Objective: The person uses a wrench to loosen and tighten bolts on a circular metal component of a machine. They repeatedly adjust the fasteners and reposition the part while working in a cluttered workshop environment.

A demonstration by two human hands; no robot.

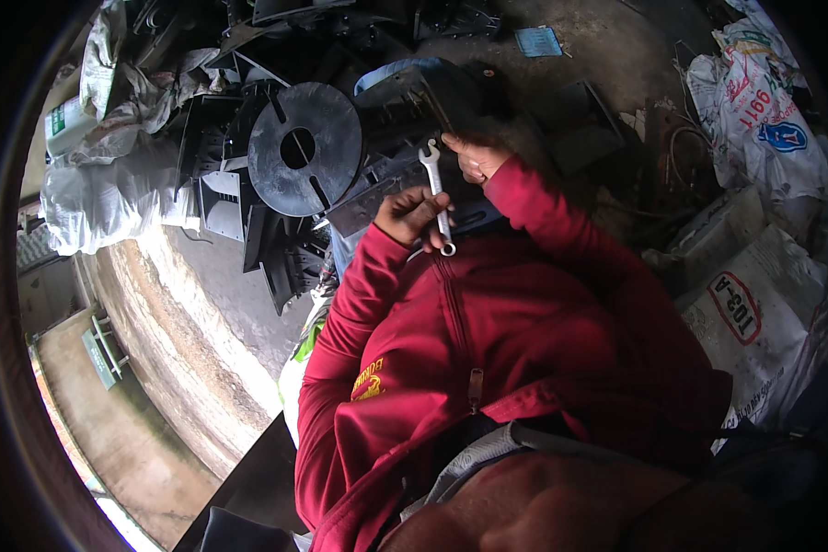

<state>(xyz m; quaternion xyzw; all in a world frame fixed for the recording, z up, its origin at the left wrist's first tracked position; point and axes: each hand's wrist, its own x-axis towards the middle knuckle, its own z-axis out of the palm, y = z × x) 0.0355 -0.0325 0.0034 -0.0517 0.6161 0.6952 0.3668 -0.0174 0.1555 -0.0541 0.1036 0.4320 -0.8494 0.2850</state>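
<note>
In the head view, a slotted disc (331, 138) and dark brackets (221, 206) crowd beyond the left hand (414, 219); white bags (762, 115) stand rightward. That hand's grip clasps a wrench (433, 170) before the jacket (414, 313), hiding some handle. Whether the right hand (477, 158) pinches anything, I cannot tell; shadow blurs the background.

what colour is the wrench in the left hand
The wrench is silver-grey, seen best in the head view.

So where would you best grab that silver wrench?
Probably by its bare upper shank, just below the open end, coming from the right: the wrench is slim and straight there, while the left hand covers its lower part from the left.
</note>
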